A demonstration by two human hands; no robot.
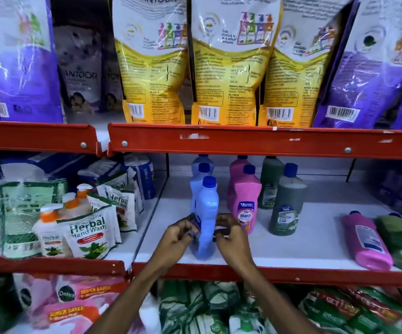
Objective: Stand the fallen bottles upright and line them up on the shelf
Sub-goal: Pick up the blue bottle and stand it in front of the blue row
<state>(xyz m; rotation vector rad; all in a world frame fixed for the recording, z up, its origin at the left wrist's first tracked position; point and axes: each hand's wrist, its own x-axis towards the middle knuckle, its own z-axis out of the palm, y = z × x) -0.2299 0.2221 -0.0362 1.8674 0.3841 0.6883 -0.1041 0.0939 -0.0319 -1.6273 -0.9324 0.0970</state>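
I have my left hand (pixel 179 233) and right hand (pixel 227 235) clasped around the upright blue bottle (pixel 206 213) at the white shelf's (pixel 303 242) front edge, while a pink bottle (pixel 366 239) and green bottle (pixel 400 239) lie flat at right.

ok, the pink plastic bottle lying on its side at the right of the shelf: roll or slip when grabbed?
The fallen pink plastic bottle looks flat-sided, so it probably won't roll. Its glossy surface may be a little slippery. It looks full, so likely heavy for its size.
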